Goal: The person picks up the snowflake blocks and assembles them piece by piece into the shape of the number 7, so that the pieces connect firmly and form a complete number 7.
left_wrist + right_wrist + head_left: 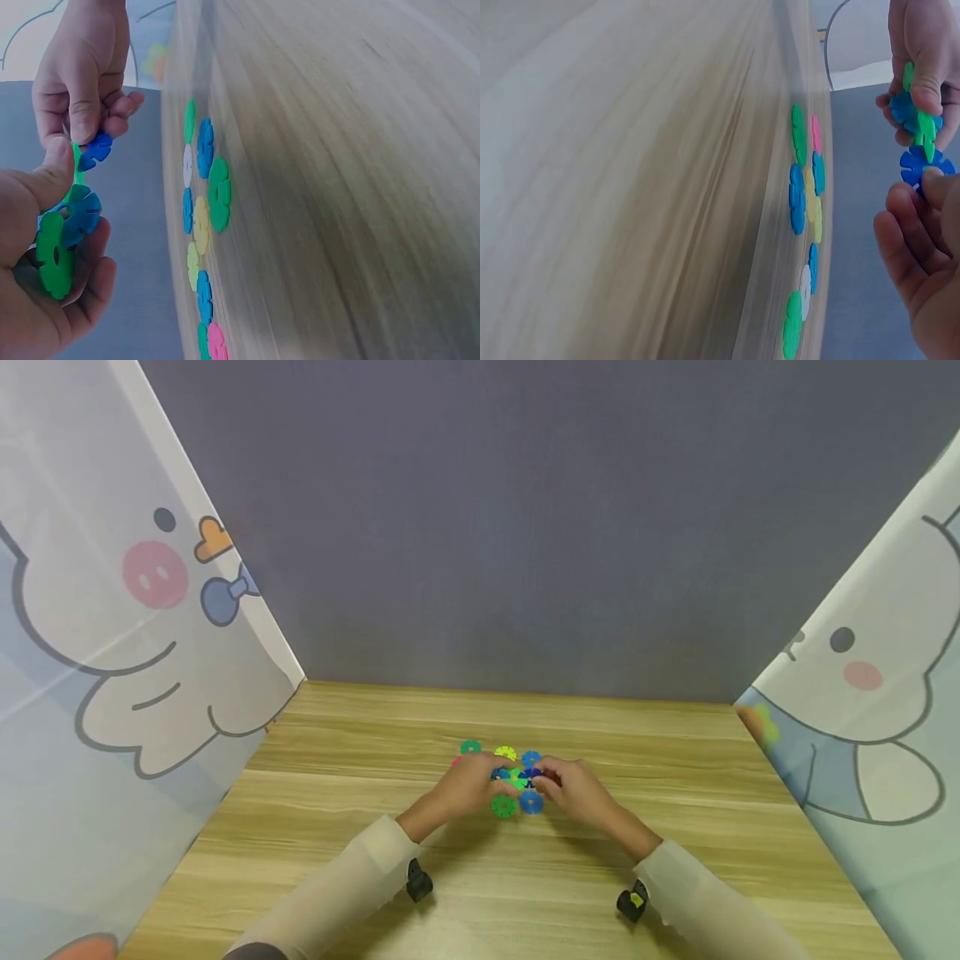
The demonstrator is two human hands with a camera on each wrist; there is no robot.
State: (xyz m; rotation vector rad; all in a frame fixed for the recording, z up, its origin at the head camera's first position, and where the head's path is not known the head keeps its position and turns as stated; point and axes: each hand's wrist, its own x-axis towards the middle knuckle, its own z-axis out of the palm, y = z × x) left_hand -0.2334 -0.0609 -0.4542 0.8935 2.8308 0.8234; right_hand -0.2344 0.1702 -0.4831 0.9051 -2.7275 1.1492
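Both hands are raised over the table, joined by a short chain of notched plastic snowflake discs. My left hand [467,783] grips its left part, a green disc [54,259] and a blue disc [82,216] slotted together. Another green disc [925,133] stands edge-on in the middle of the chain. At the other end, my right hand [579,789] pinches a dark blue disc [913,165] between thumb and fingers, where it meets the middle green one. Fingers hide part of the chain.
Loose discs lie flat on the wooden table [480,893] below the hands, among them a green disc [220,196], a blue disc [796,201], a white disc [187,165] and a pink disc [217,341]. A grey panel [480,527] stands behind, with cartoon-printed cloths at both sides.
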